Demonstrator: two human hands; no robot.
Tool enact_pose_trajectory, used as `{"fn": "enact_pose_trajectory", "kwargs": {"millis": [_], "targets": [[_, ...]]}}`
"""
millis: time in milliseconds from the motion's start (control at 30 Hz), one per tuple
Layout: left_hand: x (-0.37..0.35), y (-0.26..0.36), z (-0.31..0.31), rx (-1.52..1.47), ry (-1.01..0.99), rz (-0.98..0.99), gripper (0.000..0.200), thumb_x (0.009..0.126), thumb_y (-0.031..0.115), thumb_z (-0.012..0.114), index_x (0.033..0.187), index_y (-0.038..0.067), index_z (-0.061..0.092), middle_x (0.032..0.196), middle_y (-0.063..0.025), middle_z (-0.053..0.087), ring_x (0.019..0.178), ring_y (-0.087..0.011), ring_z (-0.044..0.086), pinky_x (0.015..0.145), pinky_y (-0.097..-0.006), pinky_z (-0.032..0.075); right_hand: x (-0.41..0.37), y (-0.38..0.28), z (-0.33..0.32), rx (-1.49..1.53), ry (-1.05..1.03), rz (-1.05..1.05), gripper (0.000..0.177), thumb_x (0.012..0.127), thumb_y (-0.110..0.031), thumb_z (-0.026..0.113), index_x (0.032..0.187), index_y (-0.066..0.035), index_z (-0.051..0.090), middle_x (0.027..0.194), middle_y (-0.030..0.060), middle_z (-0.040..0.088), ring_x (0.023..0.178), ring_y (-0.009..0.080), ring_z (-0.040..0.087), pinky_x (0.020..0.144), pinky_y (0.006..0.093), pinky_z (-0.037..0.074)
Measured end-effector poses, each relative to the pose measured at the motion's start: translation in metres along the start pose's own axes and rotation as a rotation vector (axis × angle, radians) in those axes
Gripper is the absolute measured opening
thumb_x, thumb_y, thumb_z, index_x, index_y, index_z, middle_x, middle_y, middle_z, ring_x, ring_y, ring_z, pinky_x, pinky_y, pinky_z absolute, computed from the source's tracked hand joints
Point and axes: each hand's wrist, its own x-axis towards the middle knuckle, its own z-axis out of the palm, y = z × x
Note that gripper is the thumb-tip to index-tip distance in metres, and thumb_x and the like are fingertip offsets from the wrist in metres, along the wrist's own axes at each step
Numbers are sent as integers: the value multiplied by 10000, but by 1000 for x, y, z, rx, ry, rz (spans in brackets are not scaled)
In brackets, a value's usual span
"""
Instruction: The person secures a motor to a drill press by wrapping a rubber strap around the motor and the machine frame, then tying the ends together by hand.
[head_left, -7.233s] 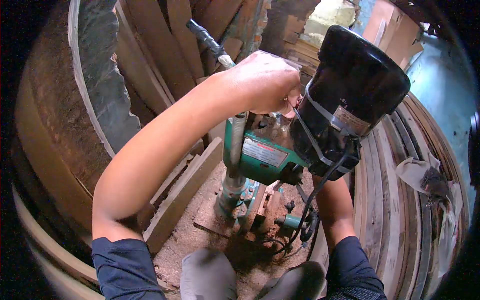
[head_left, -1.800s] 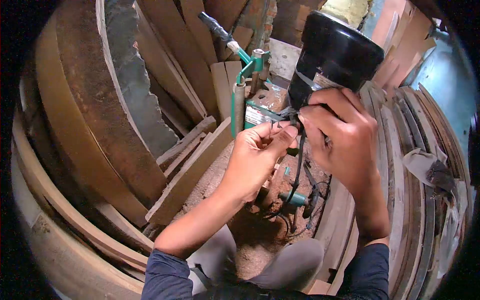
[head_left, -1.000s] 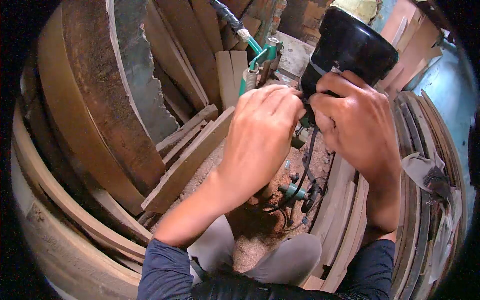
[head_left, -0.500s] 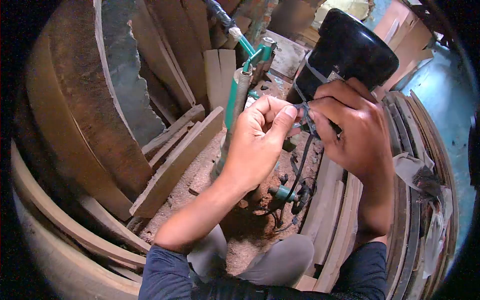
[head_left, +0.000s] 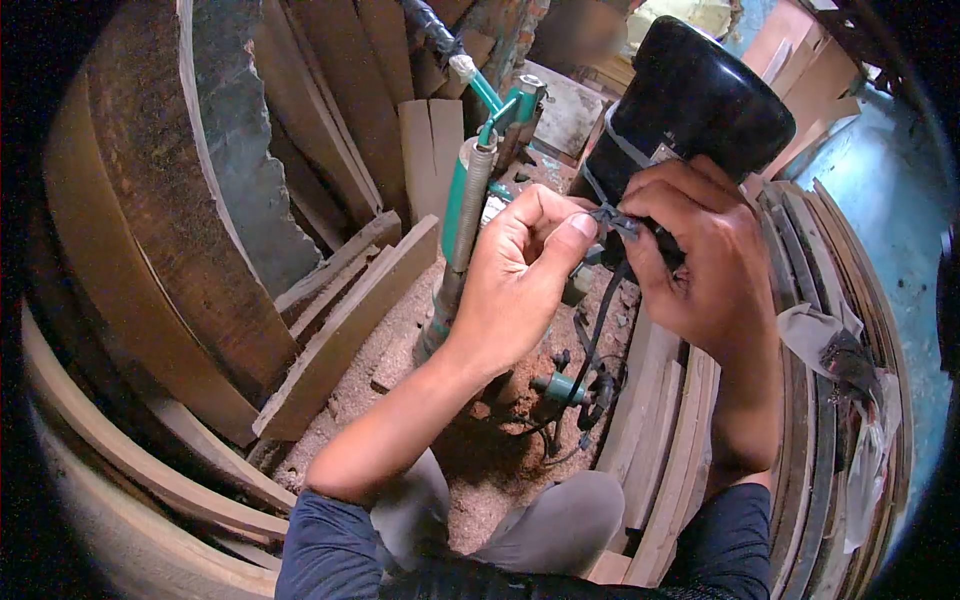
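My left hand (head_left: 525,265) pinches one side of a dark, taped-looking cable joint (head_left: 612,218) between thumb and forefinger. On the other side, the thumb and fingers of my right hand (head_left: 700,245) close on the same piece. A black cable (head_left: 600,325) hangs down from this spot to a small green cylindrical part with black fittings (head_left: 560,387) low in the sawdust. Behind my right hand is a large black bucket-shaped body (head_left: 700,100), with a grey strap or wire on its side. Fingers partly hide the joint.
To the left of my hands stands a green metal tool with a coil spring (head_left: 468,200). Wooden boards (head_left: 350,325) lean at the left, and stacked planks (head_left: 800,430) line the right with a torn plastic bag (head_left: 860,400). Sawdust (head_left: 490,500) covers the floor.
The dark piece between my fingertips shows more fully now, its end spread at my right thumb. Both hands keep nearly the same place; the view has shifted slightly.
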Motion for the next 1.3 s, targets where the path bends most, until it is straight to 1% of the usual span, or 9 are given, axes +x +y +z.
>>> {"fn": "enact_pose_trajectory", "kwargs": {"millis": [233, 333, 600, 733, 767, 867, 900, 1233, 1300], "targets": [[9, -7, -4, 11, -91, 154, 83, 981, 105, 597, 930, 40, 584, 1078, -13, 563, 780, -13, 463, 722, -194, 394, -3, 0, 5, -20, 25, 1, 125, 760, -72, 639, 878, -31, 636, 910, 134, 644, 871, 382, 603, 818, 450, 490], [13, -10, -8, 3, -144, 154, 58, 962, 73, 615, 948, 25, 585, 1191, -36, 532, 817, -12, 484, 738, -197, 407, -5, -1, 9, -41, 78, -14, 126, 736, -9, 665, 858, -15, 635, 918, 132, 660, 826, 334, 602, 764, 391, 487], [25, -36, -15, 97, -146, 506, 70, 918, 79, 667, 957, 23, 652, 1235, -186, 639, 1075, -214, 620, 925, -331, 474, -11, -10, 21, -175, 209, 11, 106, 755, -15, 662, 857, -43, 656, 931, 98, 675, 851, 332, 609, 791, 392, 501], [24, -44, -20, -15, -261, 317, 154, 900, 90, 677, 1007, -10, 630, 1325, -236, 606, 1099, -287, 664, 946, -356, 490, -13, -15, 23, -233, 201, 42, 121, 749, -6, 653, 861, -49, 665, 946, 97, 681, 874, 327, 613, 801, 388, 504], [34, -52, -25, 91, -318, 527, 228, 847, 65, 701, 1036, -15, 601, 1360, -248, 581, 1087, -324, 681, 916, -363, 519, -13, -16, 23, -239, 197, 56, 156, 730, 2, 671, 876, -54, 676, 953, 101, 686, 893, 333, 624, 803, 405, 514], [42, -43, -34, 205, -445, 685, 308, 777, 32, 724, 1041, 0, 570, 1350, -248, 586, 1127, -356, 665, 903, -368, 537, -12, -17, 23, -244, 182, 78, 185, 720, 6, 694, 893, -59, 692, 962, 108, 693, 913, 342, 637, 812, 422, 523], [45, -45, -34, 221, -442, 699, 323, 756, 62, 768, 1035, 30, 607, 1326, -307, 579, 1110, -370, 677, 865, -370, 560, -12, -16, 23, -226, 182, 86, 180, 728, 3, 698, 897, -58, 698, 966, 110, 695, 914, 344, 639, 819, 421, 522], [51, -63, -30, 355, -382, 844, 400, 743, 117, 836, 1046, 43, 586, 1301, -209, 628, 1053, -363, 694, 806, -398, 596, -28, -10, 29, -283, 207, 49, 119, 794, -26, 682, 907, -62, 683, 974, 115, 681, 887, 317, 611, 794, 409, 495], [49, -57, -29, 383, -349, 844, 445, 720, 119, 854, 1061, 50, 577, 1288, -197, 639, 1044, -354, 699, 803, -392, 599, -39, -5, 36, -187, 366, 8, 61, 916, -77, 603, 937, -20, 609, 996, 164, 607, 941, 287, 589, 852, 389, 467]]}}
